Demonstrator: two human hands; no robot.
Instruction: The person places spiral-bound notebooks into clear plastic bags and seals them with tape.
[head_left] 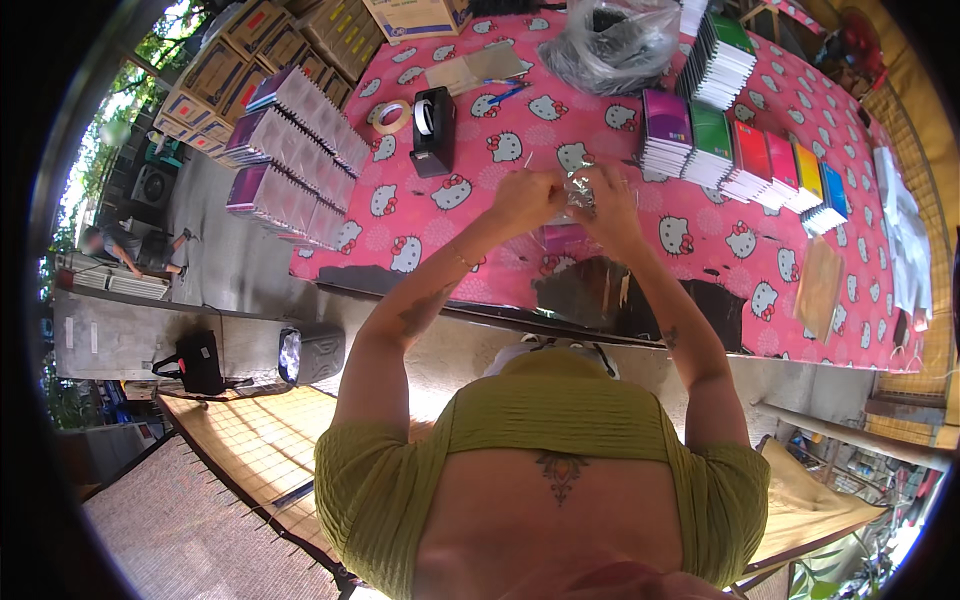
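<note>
My left hand [522, 197] and my right hand [610, 200] meet over the pink cartoon-cat tablecloth [470, 240]. Together they pinch a small piece of clear crinkled plastic wrap [580, 190] between them. A pink notebook [566, 238] lies on the cloth just under my hands. A black tape dispenser [433, 130] stands to the left of my left hand, with a roll of tape [389, 116] beside it.
Stacks of coloured notebooks [745, 160] line the right side, more stacks [290, 150] the left edge. A clear plastic bag [610, 45] sits at the back. Cardboard boxes [250, 60] stand far left. A person [125, 248] crouches on the ground at left.
</note>
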